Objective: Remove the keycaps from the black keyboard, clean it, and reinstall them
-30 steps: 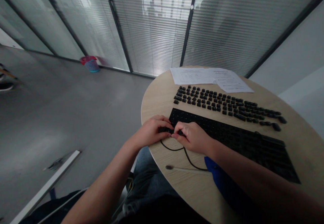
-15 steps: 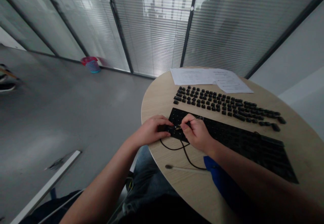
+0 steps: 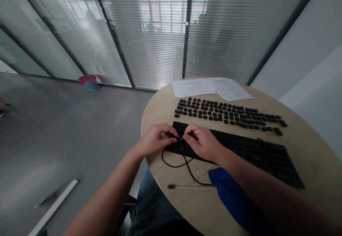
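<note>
A black keyboard (image 3: 240,144) lies across the round wooden table, with keycaps taken off at least at its left end. Over that end, my left hand (image 3: 157,138) is closed, thumb and fingertips nearly meeting around something too small to make out. My right hand (image 3: 204,141) pinches what looks like a wire keycap puller (image 3: 200,126); its thin wires stick out behind the fingers. The fingertips of both hands almost touch. Several loose black keycaps (image 3: 213,109) stand in rows behind the keyboard. A black cable (image 3: 191,170) curls in front of it.
Printed papers (image 3: 195,87) lie at the table's far edge. Near the front are a thin brush (image 3: 172,186) and a blue cloth (image 3: 227,186), partly under my right forearm. A waste basket (image 3: 91,83) stands on the floor by the glass partition.
The camera view has shifted, so the table sits lower and further left. My right hand has come closer to my left fingertips and turned a little; both stay over the keyboard's left end.
</note>
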`<state>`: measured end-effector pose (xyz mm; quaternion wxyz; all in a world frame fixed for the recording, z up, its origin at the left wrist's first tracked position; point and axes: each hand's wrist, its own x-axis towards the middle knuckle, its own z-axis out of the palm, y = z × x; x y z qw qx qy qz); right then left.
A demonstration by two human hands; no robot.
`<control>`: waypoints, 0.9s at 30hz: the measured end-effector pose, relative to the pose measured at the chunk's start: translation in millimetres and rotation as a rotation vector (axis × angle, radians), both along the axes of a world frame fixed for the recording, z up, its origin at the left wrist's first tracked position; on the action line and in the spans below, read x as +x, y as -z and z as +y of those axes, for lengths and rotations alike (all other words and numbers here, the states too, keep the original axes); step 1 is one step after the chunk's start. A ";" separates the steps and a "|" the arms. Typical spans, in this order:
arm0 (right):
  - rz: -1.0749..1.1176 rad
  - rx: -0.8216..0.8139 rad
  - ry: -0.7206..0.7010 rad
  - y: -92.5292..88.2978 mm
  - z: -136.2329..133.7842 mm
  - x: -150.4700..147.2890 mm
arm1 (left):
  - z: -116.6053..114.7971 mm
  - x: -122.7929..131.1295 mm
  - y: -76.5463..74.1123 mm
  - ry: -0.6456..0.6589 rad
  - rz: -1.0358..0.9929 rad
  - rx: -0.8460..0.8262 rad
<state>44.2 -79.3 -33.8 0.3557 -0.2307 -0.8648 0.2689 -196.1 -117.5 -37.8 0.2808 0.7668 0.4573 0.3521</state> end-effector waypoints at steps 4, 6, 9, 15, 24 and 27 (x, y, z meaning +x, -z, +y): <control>0.029 -0.008 0.115 -15.0 14.7 16.1 | 38.2 -4.5 -10.6 -0.064 0.054 0.077; 0.075 -0.038 0.180 -20.2 23.4 25.0 | 64.0 1.4 -14.1 -0.087 0.214 0.144; 0.137 -0.054 0.253 -27.1 31.1 34.5 | 99.1 14.9 -11.3 -0.134 0.481 0.213; 0.135 -0.009 0.240 -38.7 28.9 36.9 | 126.0 22.8 8.6 -0.137 0.591 0.208; 0.169 -0.066 0.266 -34.5 34.8 38.8 | 129.1 12.5 15.9 -0.138 0.625 0.191; 0.181 -0.072 0.258 -31.8 35.2 39.3 | 129.4 11.9 16.2 -0.125 0.623 0.190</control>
